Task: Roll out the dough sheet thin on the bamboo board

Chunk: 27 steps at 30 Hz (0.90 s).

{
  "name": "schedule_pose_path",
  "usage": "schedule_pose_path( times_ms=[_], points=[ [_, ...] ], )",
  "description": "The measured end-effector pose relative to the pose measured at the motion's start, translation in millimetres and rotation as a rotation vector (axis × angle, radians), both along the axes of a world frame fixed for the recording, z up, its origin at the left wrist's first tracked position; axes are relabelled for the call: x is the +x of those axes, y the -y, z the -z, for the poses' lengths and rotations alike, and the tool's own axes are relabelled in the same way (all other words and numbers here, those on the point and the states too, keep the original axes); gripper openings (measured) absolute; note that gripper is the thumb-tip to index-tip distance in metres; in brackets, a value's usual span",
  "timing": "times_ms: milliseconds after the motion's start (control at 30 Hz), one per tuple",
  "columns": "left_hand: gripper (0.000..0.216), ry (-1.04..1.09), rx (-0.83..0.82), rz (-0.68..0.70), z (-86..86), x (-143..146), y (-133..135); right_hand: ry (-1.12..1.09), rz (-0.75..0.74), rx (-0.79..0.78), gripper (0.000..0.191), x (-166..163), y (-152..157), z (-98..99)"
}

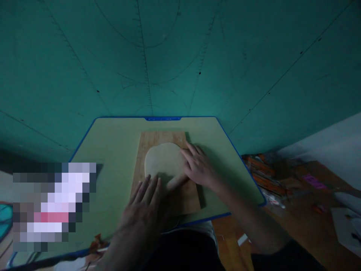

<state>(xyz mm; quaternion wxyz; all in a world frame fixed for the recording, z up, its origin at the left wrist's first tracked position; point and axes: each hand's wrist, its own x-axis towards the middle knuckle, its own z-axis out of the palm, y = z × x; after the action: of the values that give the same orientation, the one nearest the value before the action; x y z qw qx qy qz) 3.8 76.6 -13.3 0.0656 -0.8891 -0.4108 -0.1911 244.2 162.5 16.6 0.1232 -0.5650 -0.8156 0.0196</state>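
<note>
A flat, pale round of dough (165, 160) lies on a wooden board (186, 201) in the middle of a light green table top. A wooden rolling pin (176, 183) lies slanted across the near edge of the dough. My left hand (146, 201) rests flat with its fingers stretched out over the pin's near end. My right hand (199, 165) lies palm down, fingers extended, on the pin's far end and the dough's right edge. Neither hand grips anything.
The table (113, 150) has a blue rim and stands against a teal wall. A blurred-out patch covers its left part. On the wooden floor to the right lie orange packets (265, 175), a pink item (313, 181) and white sheets (345, 226).
</note>
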Motion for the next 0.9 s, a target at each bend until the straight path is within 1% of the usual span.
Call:
schedule_pose_path(
  times_ms=[167, 233, 333, 433, 567, 667, 733, 800, 900],
  points=[
    [0.057, -0.051, 0.078, -0.001, -21.7, 16.2, 22.1, -0.033, -0.016, 0.013, 0.046, 15.4, 33.0, 6.2],
    [0.056, -0.047, 0.095, 0.009, -26.1, 19.3, 28.2, -0.070, -0.025, 0.005, 0.047, 21.3, 43.6, 7.3],
    [0.055, -0.043, 0.121, 0.013, -24.3, 19.3, 30.3, -0.139, -0.046, -0.022, 0.047, 27.5, 51.6, 8.3],
    [0.053, -0.046, 0.127, 0.003, -18.2, 16.8, 20.4, -0.215, -0.020, -0.018, 0.045, 29.0, 47.2, 12.4],
    [0.054, -0.037, 0.129, -0.060, -15.2, 14.4, -7.8, -0.275, -0.006, 0.024, 0.042, 27.4, 23.9, 22.4],
    [0.056, -0.012, 0.031, -0.160, -17.9, 12.5, -38.5, -0.333, -0.002, 0.066, 0.039, 24.8, -3.7, 26.3],
    [0.054, 0.038, -0.066, -0.220, -20.0, 10.1, -65.0, -0.367, 0.000, 0.102, 0.035, 21.2, -25.6, 24.6],
    [0.049, 0.111, -0.127, -0.284, -22.2, 6.7, -95.3, -0.363, 0.010, 0.131, 0.032, 15.4, -49.2, 19.4],
    [0.038, 0.145, -0.200, -0.355, -29.2, 1.7, -135.0, -0.268, 0.094, 0.112, 0.030, 3.0, -82.5, 8.5]
  ],
)
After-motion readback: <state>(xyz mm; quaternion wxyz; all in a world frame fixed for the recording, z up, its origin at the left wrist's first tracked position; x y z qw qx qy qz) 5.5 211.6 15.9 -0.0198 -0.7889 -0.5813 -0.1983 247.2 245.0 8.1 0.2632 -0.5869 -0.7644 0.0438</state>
